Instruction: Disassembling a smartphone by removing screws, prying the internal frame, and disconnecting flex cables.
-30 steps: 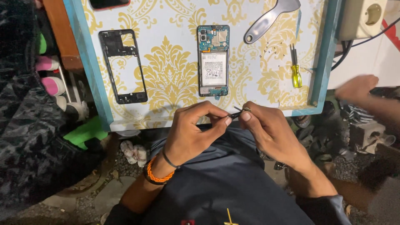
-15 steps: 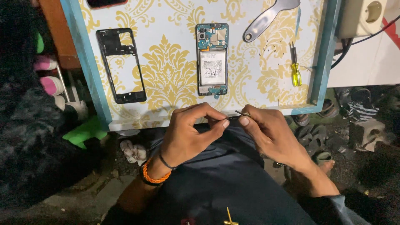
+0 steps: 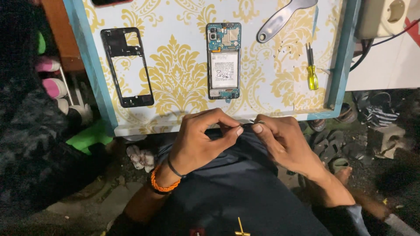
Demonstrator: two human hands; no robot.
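Fingers (image 3: pixel 238 130) of the left hand (image 3: pixel 199 142) and right hand (image 3: pixel 286 142) meet tip to tip, pinching a small dark part (image 3: pixel 250 125) between them, too small to identify. Beyond the fingers lies the patterned surface (image 3: pixel 175 83); on it, up and left of the fingers, a black phone frame (image 3: pixel 127 67); straight ahead, an opened phone (image 3: pixel 223 61); up and right, a grey metal tool (image 3: pixel 282 19) and a yellow-handled screwdriver (image 3: pixel 311 70).

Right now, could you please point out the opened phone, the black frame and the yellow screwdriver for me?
Opened phone (image 3: pixel 223 70): head view, on its white battery.
Black frame (image 3: pixel 146 78): head view, on its right side rail.
Yellow screwdriver (image 3: pixel 312 78): head view, on its yellow handle.
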